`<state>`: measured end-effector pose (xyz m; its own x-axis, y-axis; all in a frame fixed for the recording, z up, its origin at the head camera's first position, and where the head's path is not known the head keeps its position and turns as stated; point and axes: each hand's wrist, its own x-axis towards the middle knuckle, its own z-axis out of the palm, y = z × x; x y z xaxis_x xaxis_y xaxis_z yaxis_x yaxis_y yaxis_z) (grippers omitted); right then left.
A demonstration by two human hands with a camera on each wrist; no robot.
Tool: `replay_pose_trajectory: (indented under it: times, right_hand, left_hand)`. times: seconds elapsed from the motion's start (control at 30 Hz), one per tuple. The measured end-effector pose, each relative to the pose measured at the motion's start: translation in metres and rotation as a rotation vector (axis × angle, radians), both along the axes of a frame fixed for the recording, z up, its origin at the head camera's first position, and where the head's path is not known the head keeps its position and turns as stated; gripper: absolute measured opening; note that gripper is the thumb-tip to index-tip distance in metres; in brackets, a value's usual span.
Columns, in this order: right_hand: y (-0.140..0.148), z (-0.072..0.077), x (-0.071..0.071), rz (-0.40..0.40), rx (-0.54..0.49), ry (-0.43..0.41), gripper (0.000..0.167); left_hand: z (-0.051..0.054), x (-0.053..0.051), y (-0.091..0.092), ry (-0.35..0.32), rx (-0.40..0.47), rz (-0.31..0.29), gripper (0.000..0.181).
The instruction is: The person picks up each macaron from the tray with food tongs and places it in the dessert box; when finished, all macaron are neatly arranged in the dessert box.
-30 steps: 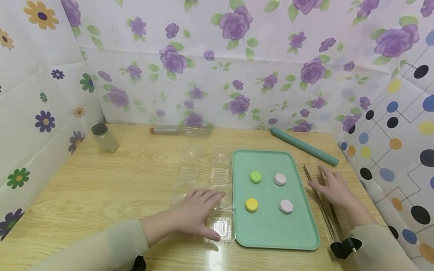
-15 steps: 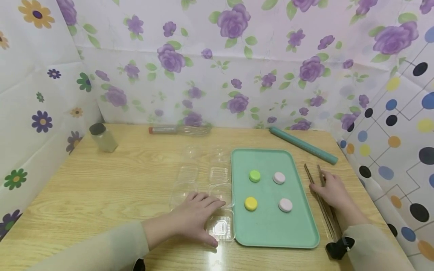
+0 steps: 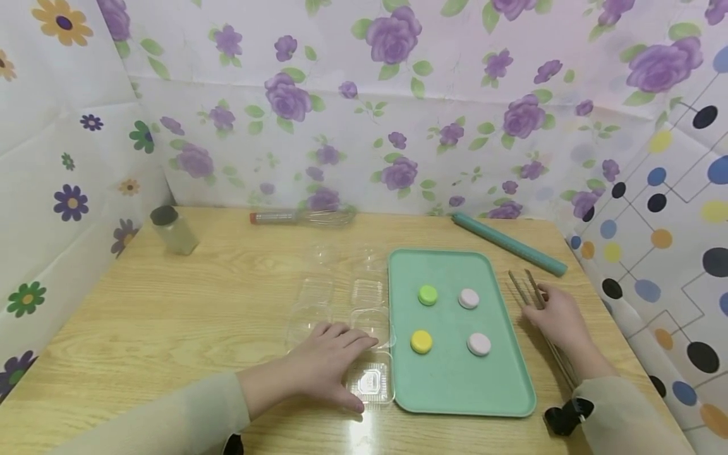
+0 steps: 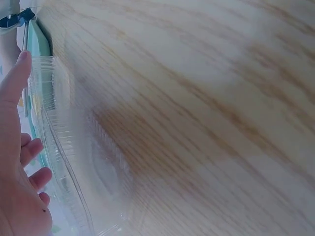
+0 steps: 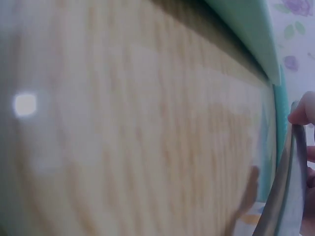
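In the head view my right hand (image 3: 560,319) grips a pair of long metal tongs (image 3: 519,287), their tips slightly apart, just right of the green tray (image 3: 461,388). The thumb presses one arm of the tongs (image 5: 288,189) in the right wrist view. On the tray sit a green macaron (image 3: 428,295), a yellow macaron (image 3: 421,342) and two pale pink macarons (image 3: 469,299). My left hand (image 3: 327,363), fingers spread, lies over the near part of a clear plastic container (image 3: 368,293) with several compartments. Whether that palm touches the plastic cannot be told.
Along the back of the wooden table (image 3: 222,297) lie a whisk (image 3: 304,218) and a teal rolling-pin-like stick (image 3: 509,244). A jar with a black lid (image 3: 175,232) stands at the back left. Patterned cloth walls (image 3: 341,145) enclose the back and sides.
My right hand has closed round the tongs, and their arms have come nearer together and risen a little. The left hand has barely moved; the macarons stay in place.
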<state>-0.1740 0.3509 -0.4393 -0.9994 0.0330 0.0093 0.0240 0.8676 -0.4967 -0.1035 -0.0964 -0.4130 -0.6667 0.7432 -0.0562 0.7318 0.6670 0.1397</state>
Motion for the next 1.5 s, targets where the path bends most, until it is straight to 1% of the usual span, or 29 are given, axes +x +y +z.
replay_pose_trajectory:
  times: [0.23,0.4,0.53,0.77,0.87,1.03,1.3,1.4,1.5]
  right_hand:
    - [-0.011,0.007,0.003,0.035,0.067,0.045,0.059]
    - [-0.017,0.015,0.008,0.088,0.093,0.07,0.059]
    - [-0.021,0.022,0.011,0.175,0.117,0.068,0.065]
    - [-0.021,0.027,0.015,0.356,0.148,0.102,0.052]
    - [-0.021,0.029,0.019,0.426,0.161,0.077,0.049]
    - [-0.02,0.035,0.024,0.507,0.148,-0.01,0.047]
    - [-0.017,0.039,0.029,0.563,0.128,-0.136,0.048]
    - [-0.017,0.039,0.03,0.582,0.146,-0.158,0.048]
    - [-0.019,0.038,0.031,0.601,0.155,-0.162,0.048]
  left_hand:
    - [-0.001,0.001,0.0,0.018,0.002,-0.015,0.102]
    - [-0.001,0.001,-0.001,0.015,0.002,-0.019,0.099]
    - [0.0,0.001,-0.001,0.009,0.001,-0.017,0.095]
    - [0.002,0.001,-0.001,0.007,0.006,-0.019,0.089]
    - [0.001,0.001,-0.002,0.006,0.007,-0.021,0.088]
    - [0.001,0.002,-0.002,0.005,0.012,-0.024,0.086]
    - [0.002,0.002,-0.002,0.003,0.012,-0.02,0.086]
    - [0.003,0.002,-0.003,0.001,0.019,-0.018,0.086]
    - [0.003,0.002,-0.003,-0.003,0.025,-0.016,0.086]
